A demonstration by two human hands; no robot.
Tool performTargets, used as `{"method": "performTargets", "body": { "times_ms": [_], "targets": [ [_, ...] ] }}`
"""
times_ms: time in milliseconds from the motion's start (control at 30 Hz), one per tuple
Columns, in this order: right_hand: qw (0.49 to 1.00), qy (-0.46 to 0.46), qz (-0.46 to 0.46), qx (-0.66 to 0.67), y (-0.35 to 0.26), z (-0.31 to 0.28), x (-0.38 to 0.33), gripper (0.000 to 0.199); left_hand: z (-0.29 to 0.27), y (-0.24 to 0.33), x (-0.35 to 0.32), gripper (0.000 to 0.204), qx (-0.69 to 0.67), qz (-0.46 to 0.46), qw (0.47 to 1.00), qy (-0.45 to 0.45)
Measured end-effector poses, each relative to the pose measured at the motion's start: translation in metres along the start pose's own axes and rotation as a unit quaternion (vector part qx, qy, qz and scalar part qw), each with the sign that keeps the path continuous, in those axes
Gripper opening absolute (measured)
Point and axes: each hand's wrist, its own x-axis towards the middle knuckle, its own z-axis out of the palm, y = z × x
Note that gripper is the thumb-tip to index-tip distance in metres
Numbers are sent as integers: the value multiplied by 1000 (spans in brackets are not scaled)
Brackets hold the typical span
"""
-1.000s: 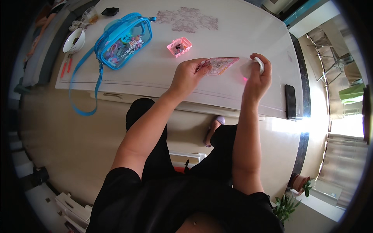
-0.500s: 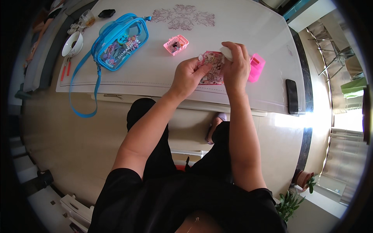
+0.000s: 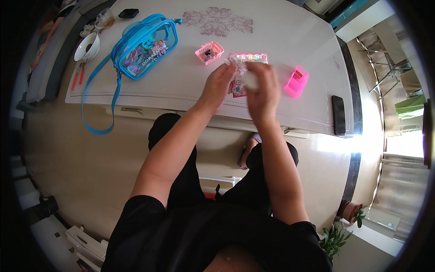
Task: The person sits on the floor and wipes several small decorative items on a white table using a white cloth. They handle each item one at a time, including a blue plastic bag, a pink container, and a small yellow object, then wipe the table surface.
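My left hand [image 3: 220, 84] grips the left edge of a flat pink patterned card or packet [image 3: 240, 72] held just above the white table [image 3: 181, 86]. My right hand [image 3: 262, 88] is over its right side, fingers curled on a small white object [image 3: 250, 80] that is blurred. A small pink basket [image 3: 209, 51] with dark bits inside stands just left of the card. A brighter pink basket [image 3: 297, 81] lies to the right of my right hand.
A clear blue-trimmed pouch [image 3: 145, 47] with a long blue strap [image 3: 90, 104] lies at the left. A white bowl [image 3: 87, 46], a glass cup [image 3: 105, 18] and red sticks sit far left. A black phone [image 3: 338, 115] lies near the table's right edge.
My right hand came from the table's right side to the card, leaving the bright pink basket behind. Both hands with the card have shifted slightly left and closer together.
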Motion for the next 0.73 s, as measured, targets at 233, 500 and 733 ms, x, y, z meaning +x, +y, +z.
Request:
{"method": "performTargets", "body": {
  "times_ms": [233,500,733],
  "targets": [
    [1000,-16,7,24,6,24,8,46,9,11,-9,31,12,-42,998,-44],
    [981,88,144,-99,70,7,8,45,7,10,-11,29,-119,15,992,-37],
    [992,77,92,-51,39,1,-4,40,6,10,-6,29,-195,29,980,32]
  ]
}}
